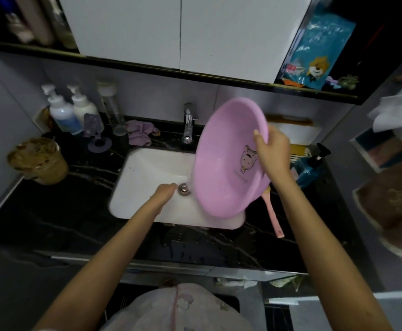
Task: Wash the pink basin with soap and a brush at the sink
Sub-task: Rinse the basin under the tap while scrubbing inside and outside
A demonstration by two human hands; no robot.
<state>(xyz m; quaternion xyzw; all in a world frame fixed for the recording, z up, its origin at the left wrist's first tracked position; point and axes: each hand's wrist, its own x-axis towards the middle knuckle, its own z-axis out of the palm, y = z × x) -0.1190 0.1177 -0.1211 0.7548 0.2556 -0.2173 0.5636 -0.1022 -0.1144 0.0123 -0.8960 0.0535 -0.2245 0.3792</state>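
Right hand, fingers curled over the rim, holds the round pink plastic basin tipped on edge over the white ceramic sink at its 3 o'clock side, likely draining it, while left hand touches the metal drain stopper, finger curl unclear.

readable text: none | blue packet: print blurred | pump bottles: labels blurred | pink basin: wordless cartoon

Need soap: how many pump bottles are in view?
3. The left white pump bottle and right white pump bottle stand together back left; the dark pump bottle sits right of the pink basin, which may hide more.
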